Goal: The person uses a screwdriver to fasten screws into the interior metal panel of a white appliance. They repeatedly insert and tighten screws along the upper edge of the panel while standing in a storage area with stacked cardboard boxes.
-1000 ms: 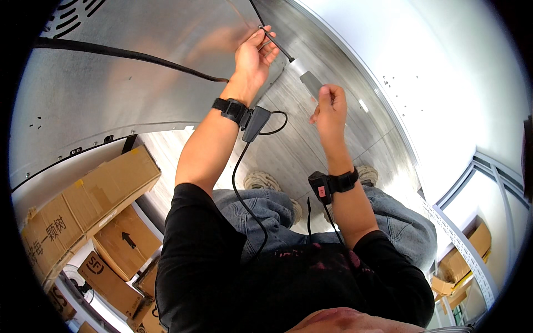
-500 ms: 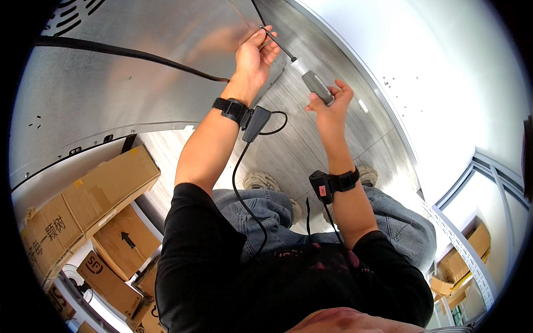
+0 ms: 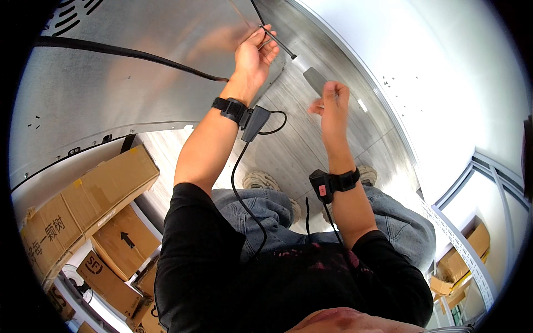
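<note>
A screwdriver (image 3: 315, 81) with a grey handle, a pale translucent collar and a thin dark shaft runs slantwise toward the edge of a large silver metal panel (image 3: 161, 105). My left hand (image 3: 253, 60) is closed around the front of the shaft, thumb and fingertips pinching near its tip at the panel. What the tip meets is mostly hidden by those fingers. At the handle's rear end is my right hand (image 3: 334, 111), its fingers curled over the handle and slightly blurred, the thumb sticking out to the left.
A black cable (image 3: 133, 54) crosses the panel. Cardboard boxes (image 3: 125, 241) are stacked at lower left. A white surface (image 3: 455, 83) dotted with small dark bits lies on the right, beside a grey metal frame (image 3: 463, 250). Wood-look flooring (image 3: 288, 130) lies under my hands.
My right hand has turned at the handle: its fingers, spread on the far side before, are now curled over the end. The left hand has stayed in place on the shaft.
</note>
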The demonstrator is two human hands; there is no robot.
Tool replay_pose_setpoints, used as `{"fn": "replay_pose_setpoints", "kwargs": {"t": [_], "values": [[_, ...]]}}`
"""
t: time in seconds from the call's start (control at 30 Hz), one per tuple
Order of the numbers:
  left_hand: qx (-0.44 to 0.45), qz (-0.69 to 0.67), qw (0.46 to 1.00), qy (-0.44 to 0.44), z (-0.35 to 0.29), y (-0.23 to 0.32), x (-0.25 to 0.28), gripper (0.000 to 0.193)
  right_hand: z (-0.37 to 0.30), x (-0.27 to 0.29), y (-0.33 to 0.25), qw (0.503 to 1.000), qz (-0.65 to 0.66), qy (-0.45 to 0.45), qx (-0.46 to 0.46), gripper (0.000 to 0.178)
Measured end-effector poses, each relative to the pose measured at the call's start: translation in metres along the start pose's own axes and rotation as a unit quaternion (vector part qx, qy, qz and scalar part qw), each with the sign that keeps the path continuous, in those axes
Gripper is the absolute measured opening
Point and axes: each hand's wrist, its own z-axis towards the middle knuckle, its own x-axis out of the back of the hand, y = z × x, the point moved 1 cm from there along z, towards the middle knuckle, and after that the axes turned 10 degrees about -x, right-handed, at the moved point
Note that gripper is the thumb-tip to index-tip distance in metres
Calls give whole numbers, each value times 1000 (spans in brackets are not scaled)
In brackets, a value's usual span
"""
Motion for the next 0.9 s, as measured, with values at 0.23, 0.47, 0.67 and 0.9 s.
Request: {"fn": "replay_pose_setpoints", "kwargs": {"t": [0.23,0.47,0.67,0.9], "values": [[-1,0,1000,11,-1,2,1,23,4,14,-1,995,-39,-68,-61,46],[2,1,1000,8,-2,2,-1,23,-5,-3,9,999,-35,-29,23,38],[2,-2,1000,2,-1,1,-1,23,3,2,2,999,10,-14,-33,36],[0,-8,1000,6,-3,4,0,23,-1,9,-9,992,-7,-73,-103,37]]}}
